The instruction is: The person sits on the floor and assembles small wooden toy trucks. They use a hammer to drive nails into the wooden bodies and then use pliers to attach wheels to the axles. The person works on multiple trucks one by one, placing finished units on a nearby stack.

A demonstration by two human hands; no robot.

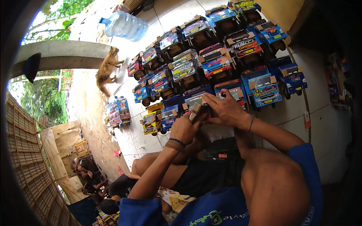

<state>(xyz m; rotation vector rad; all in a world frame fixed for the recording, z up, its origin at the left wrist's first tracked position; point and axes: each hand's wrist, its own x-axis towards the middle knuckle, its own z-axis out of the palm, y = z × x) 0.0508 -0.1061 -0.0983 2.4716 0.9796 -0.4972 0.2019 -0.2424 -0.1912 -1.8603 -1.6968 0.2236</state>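
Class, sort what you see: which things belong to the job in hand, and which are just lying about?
Job in hand:
left hand, holding brown pieces
right hand, near the front trucks
toy trucks, in rows

Just about:
water jug, on its side
cat, on its feet

The left hand (183,131) covers the lower end of the brown piece (198,111) it grips, and what the right hand (230,110) touches cannot be told. Behind both, a grey-fronted toy truck (193,100) is partly hidden. Near the floor's (140,137) right edge, shadow blurs some coloured things (333,83). Beyond its left edge, people (87,167) are too small to make out; the frame's bottom cuts off the blue shirt (211,207).
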